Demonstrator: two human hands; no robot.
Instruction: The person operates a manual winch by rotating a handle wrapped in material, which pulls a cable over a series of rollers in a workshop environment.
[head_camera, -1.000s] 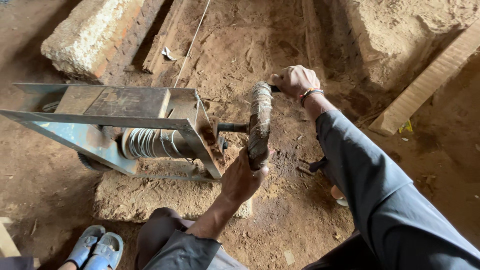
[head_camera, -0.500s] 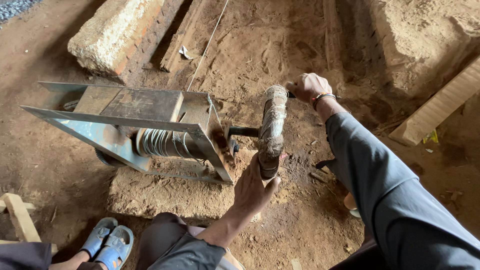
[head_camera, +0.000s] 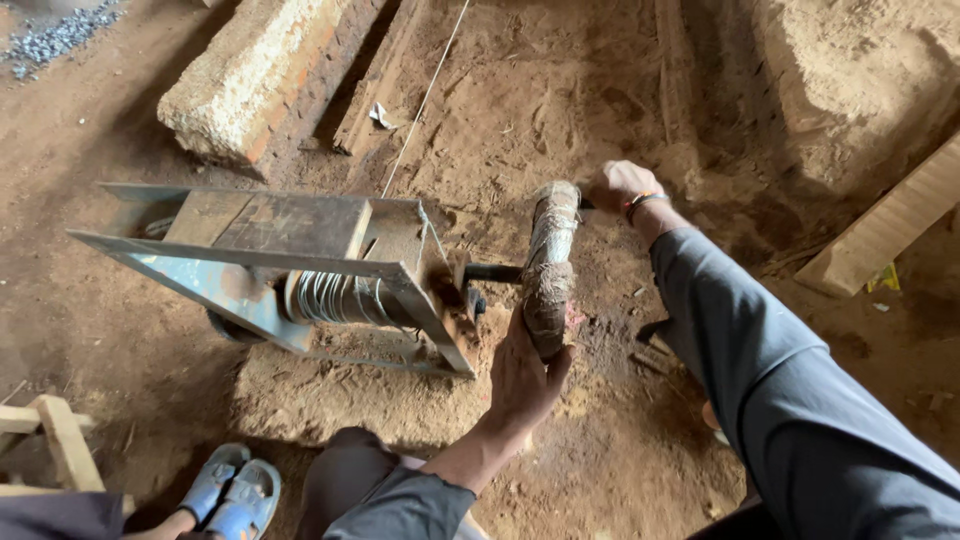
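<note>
Since half a second ago the wrapped crank handle (head_camera: 548, 268) stands a little more upright, and both hands keep their places on it. It sits on a short dark axle (head_camera: 492, 272) at the right end of the metal frame (head_camera: 250, 262). At the handle's lower end the left hand (head_camera: 525, 380) is closed around the wrapping from below. At its upper end the right hand (head_camera: 620, 187) grips; its fingers are hidden behind the handle, so how tight they close I cannot tell.

Open dirt floor (head_camera: 560, 90) lies beyond the handle and to its right. Inside the frame, left of the handle, sits a spool of wire (head_camera: 335, 297); a thin white string (head_camera: 425, 100) runs from the frame away toward the top edge. Far left of the handle a stone block (head_camera: 255, 80) lies. Below the frame two blue sandals (head_camera: 232, 490) are partly cut off.
</note>
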